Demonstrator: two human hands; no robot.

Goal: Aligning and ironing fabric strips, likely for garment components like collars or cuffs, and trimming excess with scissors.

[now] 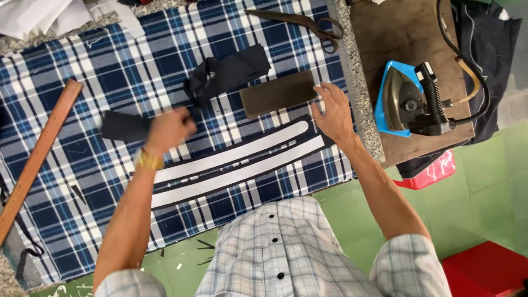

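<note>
My left hand (169, 129) has its grip shut on black fabric (220, 77); my right hand (333, 113), grip open, steadies the 2 white strips (231, 165) flat beside it.

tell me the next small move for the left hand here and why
Probably lay the black cloth strip flat on the plaid cloth. The left hand grips its bunched end, blurred, while the right hand rests open beside the dark block, above two white strips already lying flat.
</note>
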